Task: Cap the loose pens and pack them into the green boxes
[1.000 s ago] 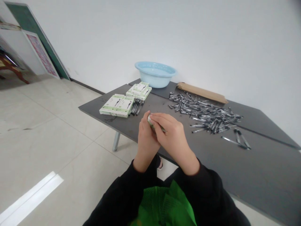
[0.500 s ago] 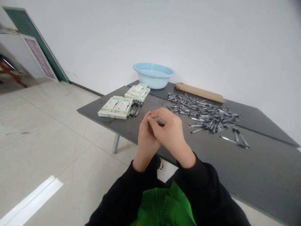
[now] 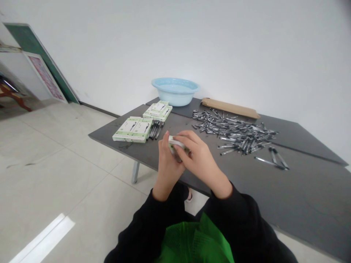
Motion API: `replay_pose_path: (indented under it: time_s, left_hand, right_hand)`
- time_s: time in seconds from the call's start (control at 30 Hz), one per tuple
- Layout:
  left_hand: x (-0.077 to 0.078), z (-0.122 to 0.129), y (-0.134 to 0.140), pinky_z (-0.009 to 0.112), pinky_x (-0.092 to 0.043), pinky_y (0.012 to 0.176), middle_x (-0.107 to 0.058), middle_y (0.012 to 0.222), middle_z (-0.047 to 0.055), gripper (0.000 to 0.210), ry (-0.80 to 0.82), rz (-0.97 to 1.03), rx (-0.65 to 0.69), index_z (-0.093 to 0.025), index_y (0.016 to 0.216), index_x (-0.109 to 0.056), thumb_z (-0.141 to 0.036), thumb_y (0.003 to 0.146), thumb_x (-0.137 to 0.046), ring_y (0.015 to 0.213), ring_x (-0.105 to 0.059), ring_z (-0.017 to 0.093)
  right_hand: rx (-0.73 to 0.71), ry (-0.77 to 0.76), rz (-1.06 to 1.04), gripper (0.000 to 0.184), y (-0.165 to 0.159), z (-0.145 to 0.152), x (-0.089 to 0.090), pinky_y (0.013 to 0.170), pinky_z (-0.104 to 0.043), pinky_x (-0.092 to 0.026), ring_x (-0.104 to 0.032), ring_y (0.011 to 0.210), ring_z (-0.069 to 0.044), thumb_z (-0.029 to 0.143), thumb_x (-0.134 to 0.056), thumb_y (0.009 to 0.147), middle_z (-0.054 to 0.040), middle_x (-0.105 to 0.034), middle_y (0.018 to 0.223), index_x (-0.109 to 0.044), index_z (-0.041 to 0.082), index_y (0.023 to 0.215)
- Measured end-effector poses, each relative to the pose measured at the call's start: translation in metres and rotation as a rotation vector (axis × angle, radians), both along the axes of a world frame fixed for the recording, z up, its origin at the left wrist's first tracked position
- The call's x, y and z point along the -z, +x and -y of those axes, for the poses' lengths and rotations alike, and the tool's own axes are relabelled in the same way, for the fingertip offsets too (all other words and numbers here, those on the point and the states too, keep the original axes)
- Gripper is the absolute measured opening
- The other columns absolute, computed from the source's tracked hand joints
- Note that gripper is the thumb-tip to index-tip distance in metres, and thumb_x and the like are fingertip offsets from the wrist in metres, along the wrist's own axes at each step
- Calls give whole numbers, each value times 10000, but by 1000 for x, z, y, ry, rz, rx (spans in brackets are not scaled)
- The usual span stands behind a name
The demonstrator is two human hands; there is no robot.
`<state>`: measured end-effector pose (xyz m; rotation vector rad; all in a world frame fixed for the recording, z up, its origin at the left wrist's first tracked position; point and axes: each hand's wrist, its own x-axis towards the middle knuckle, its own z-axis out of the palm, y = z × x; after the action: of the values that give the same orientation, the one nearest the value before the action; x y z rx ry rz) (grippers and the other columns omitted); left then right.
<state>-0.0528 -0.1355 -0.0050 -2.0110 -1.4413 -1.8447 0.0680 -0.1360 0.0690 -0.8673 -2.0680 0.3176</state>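
Between my two hands, over the table's front edge, is a small white and green pen box (image 3: 179,144), tilted and partly covered by fingers. My left hand (image 3: 169,162) grips it from the left side, thumb or finger pointing up along its end. My right hand (image 3: 199,155) is wrapped over its top and right side. Just beyond my left hand lies a short row of black-capped pens (image 3: 156,129), beside flat pen boxes (image 3: 131,130). A large heap of loose clear and black pens (image 3: 241,133) spreads to the right of my hands.
More pen boxes (image 3: 158,110) are stacked behind the front ones. A light blue basin (image 3: 175,95) stands at the back by the wall, with a long brown cardboard piece (image 3: 230,107) to its right. A few pens (image 3: 274,159) lie apart on the dark table (image 3: 307,197).
My hands have parted slightly and turned, so the pen box between them now shows more of its white and green side. The whole view has shifted slightly; the things on the table look unmoved.
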Motion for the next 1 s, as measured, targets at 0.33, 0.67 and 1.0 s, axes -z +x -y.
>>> replay_pose_path:
  time_s: [0.33, 0.67, 1.0]
  left_hand:
    - [5, 3, 9, 431, -503, 868, -455, 1168, 125, 618, 11, -51, -69, -226, 1404, -377, -327, 869, -669, 1040, -535, 249]
    - [6, 5, 11, 424, -510, 826, -443, 1161, 120, 583, 28, -44, -85, -237, 1358, -394, -313, 852, -673, 1021, -522, 250]
    - [5, 9, 12, 464, -500, 915, -369, 1302, 145, 542, 7, -74, -58, -258, 1343, -403, -209, 854, -632, 1173, -495, 279]
  right_hand:
    - [45, 0, -198, 269, 14, 9, 30, 955, -392, -564, -593, 1197, -214, 202, -516, 937, -115, -611, 1254, -552, 245, 1200]
    - [-11, -29, -235, 127, 16, 9, 14, 895, -362, -565, -634, 1074, -193, 154, -523, 928, -86, -655, 1118, -615, 227, 976]
    - [-22, -81, -180, 177, 20, 8, 16, 937, -371, -556, -612, 1137, -199, 154, -510, 930, -90, -638, 1174, -558, 231, 1082]
